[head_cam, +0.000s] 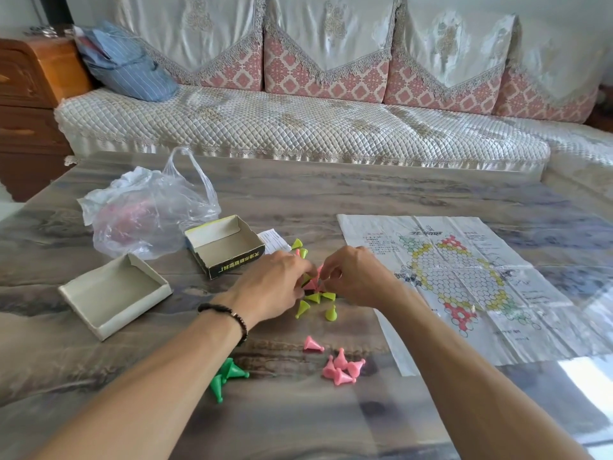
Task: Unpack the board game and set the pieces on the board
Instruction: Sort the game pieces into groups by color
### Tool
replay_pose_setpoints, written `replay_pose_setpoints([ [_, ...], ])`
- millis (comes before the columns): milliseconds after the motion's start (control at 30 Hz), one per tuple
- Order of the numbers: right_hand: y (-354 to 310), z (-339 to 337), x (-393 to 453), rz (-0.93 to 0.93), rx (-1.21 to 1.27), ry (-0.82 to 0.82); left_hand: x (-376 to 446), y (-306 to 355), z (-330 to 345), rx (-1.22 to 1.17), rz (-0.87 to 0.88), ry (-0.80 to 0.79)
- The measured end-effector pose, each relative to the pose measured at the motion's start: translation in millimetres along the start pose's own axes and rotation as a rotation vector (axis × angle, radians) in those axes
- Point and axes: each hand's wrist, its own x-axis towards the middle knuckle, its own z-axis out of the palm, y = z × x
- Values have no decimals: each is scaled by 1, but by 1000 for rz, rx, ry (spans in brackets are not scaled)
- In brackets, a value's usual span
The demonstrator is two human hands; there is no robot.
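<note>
a person is sitting at a table [331, 194] with both hands close together over a little pile [315, 287] of toy cones; the left hand [272, 283] is reaching in from the left with its fingers curled down into the pile, and the right hand [358, 277] is reaching in from the right with its fingers bent and pinching at a pink cone; it is hard to tell just which cone each hand is holding, since the fingers are hiding them; a dark bead band [229, 315] is sitting on the left wrist; the pile is lying just left of the paper board [464, 280], which is spread flat on the table with a ring of coloured spots on it; nearly all the cones are lying off the board; yellow cones [318, 305] are lying just below the hands; pink cones [338, 368] are lying in a bunch nearer the person; green cones [227, 376] are lying beside the left arm; an open box [225, 245] is sitting left of the hands, and its lid [114, 295] is lying further left, open side up; a clear bag [149, 210] is sitting behind them; a sofa [298, 127] is standing past the table.
</note>
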Motion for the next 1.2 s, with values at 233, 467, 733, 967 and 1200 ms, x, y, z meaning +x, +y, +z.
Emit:
replay_pose_setpoints([
  [233, 8, 0, 2, 12, 5, 29, 16, 8, -7, 57, 16, -72],
  [467, 10, 1, 9, -12, -43, 3, 16, 6, -4, 146, 73, -111],
  [733, 9, -1, 9, -8, 4, 145, 11, 5, -6, 31, 84, 14],
  [967, -3, -22, -41, -10, 146, 238, -23, 18, -10, -215, 119, 183],
  [1200, 3, -8, -102, 88, 142, 101, -45, 33, 4, -259, -11, 5],
])
